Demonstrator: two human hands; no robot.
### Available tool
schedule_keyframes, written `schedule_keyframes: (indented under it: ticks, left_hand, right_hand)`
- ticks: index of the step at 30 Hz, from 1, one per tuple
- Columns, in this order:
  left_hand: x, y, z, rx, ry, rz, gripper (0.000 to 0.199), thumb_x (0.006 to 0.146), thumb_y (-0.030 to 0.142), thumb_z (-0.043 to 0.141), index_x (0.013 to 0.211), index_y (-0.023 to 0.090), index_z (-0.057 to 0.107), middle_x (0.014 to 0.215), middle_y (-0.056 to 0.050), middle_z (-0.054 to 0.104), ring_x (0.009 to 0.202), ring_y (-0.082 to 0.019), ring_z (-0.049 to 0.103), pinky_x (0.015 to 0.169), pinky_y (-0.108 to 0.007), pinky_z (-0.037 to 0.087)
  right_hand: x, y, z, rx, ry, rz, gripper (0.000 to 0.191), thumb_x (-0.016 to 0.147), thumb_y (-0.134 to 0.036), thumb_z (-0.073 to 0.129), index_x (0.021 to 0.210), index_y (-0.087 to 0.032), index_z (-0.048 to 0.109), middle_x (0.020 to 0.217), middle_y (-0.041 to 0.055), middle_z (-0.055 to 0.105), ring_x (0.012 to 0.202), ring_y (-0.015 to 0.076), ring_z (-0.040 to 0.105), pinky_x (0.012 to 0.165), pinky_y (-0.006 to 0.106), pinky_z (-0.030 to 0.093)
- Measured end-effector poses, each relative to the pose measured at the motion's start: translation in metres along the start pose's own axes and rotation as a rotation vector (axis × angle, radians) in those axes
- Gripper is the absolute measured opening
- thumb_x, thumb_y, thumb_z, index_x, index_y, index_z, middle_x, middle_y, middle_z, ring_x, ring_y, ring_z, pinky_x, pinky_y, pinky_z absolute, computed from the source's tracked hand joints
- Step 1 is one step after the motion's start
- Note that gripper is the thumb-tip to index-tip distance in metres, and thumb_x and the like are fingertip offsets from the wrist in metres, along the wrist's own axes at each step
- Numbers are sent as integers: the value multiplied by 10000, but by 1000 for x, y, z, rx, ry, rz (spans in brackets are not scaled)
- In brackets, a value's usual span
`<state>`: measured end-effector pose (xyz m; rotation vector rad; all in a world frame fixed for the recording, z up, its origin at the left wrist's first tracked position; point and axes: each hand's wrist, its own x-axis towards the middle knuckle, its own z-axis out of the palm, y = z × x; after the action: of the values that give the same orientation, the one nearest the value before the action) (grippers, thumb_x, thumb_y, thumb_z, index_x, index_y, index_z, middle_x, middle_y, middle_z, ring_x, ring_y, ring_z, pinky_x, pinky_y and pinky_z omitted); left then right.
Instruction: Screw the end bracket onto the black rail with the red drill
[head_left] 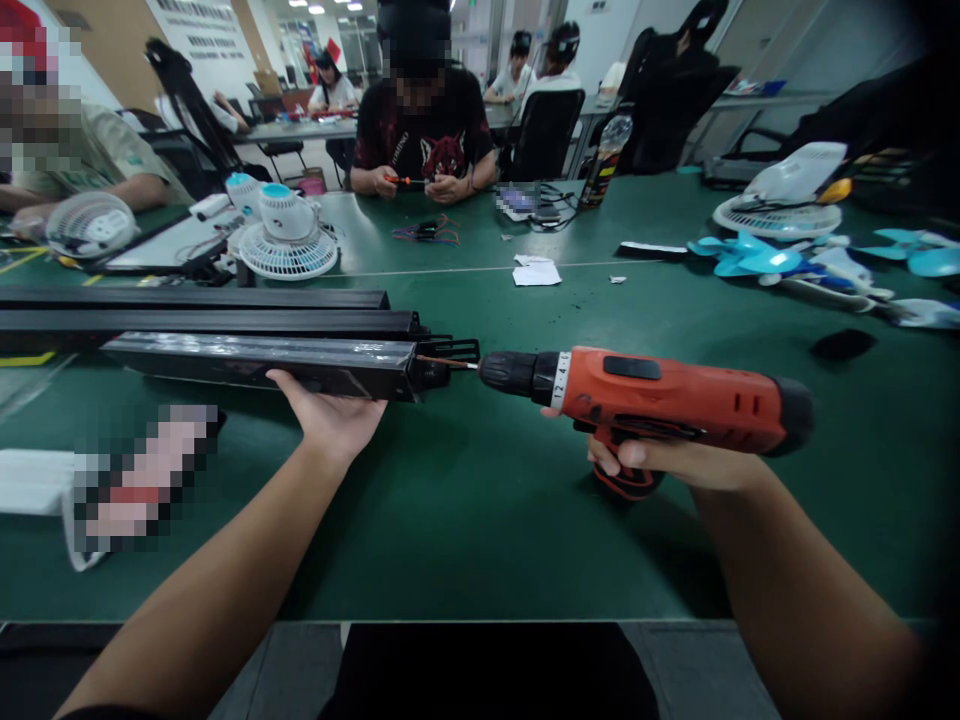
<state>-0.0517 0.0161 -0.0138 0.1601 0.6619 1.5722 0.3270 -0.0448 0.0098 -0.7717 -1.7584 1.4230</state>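
My right hand (pixel 675 462) is wrapped round the handle of a red and black cordless drill (pixel 675 395), held level and pointing left. The drill's slim bit reaches the right end of a long black box-shaped bar (pixel 262 362) with a shiny film-like top; whether it touches a screw there I cannot make out. My left hand (pixel 337 420) grips that bar from below and the near side, its thumb along the front face and its other fingers hidden underneath. Two more long black bars (pixel 360 322) lie just behind it.
White fans (pixel 289 245) stand at the back left. Blue fan blades (pixel 750 258) and a fan base (pixel 795 190) lie to the right. Paper scraps (pixel 536 271), a bottle (pixel 606 160) and a blurred phone-like object (pixel 157 470) are on the green table (pixel 480 560). A person sits opposite.
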Motion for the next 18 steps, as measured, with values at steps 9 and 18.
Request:
schedule_keyframes:
  ticks: [9, 18]
  left_hand:
    - [4, 1, -5, -62, -29, -28, 1030, 988, 1047, 365, 1765, 398, 555, 1739, -104, 676, 1621, -377, 626, 1271, -534, 594]
    - [6, 1, -8, -45, -44, -28, 1051, 968, 1064, 375, 1771, 407, 544, 1735, -104, 676, 1636, -384, 606, 1259, -537, 594]
  right_hand:
    - [-1, -1, 1, 69, -21, 30, 390, 1003, -459, 946, 1289, -209, 859, 718, -1, 731, 570, 138, 633, 480, 233, 547]
    - [0, 4, -1, 51, -45, -49, 428, 1042, -447, 916, 1405, -230, 849, 740, 4, 752, 609, 153, 680, 514, 242, 595]
